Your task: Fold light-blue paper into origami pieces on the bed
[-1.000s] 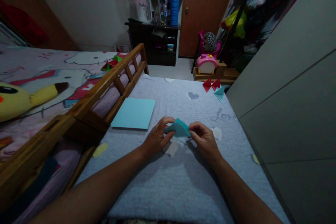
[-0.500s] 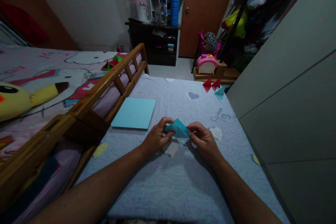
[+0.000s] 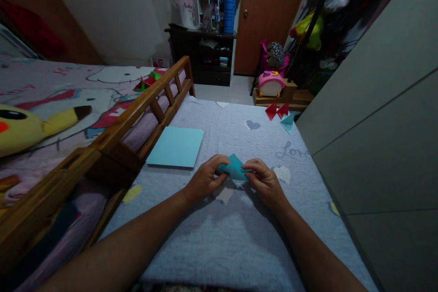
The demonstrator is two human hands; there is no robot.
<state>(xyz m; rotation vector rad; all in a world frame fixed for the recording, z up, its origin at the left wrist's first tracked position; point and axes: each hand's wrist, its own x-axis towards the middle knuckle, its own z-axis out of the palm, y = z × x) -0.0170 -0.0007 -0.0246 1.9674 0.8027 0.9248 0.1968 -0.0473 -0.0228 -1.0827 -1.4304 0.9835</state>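
A small folded piece of teal paper [image 3: 235, 167] is held just above the patterned bedsheet [image 3: 219, 232], with one point facing away from me. My left hand [image 3: 207, 177] pinches its left corner between thumb and fingers. On the opposite corner, the thumb and fingertips of my right hand [image 3: 267, 181] are closed. Left of my hands lies a stack of square light-blue paper [image 3: 175, 147]. Two red folded paper pieces [image 3: 271, 111] and a light-blue folded paper piece [image 3: 288, 122] rest near the far right corner of the sheet.
A wooden bed rail [image 3: 150, 96] runs along the left side, with a yellow plush toy [image 3: 23, 130] on the bed beyond it. To the right stands a pale cabinet [image 3: 386, 141]. A dark shelf unit [image 3: 200, 57] and a pink toy case [image 3: 271, 84] are at the back.
The teal paper looks flatter between my fingers, its opening less visible. My right fingers have shifted slightly onto its face. The whole view has moved a little.
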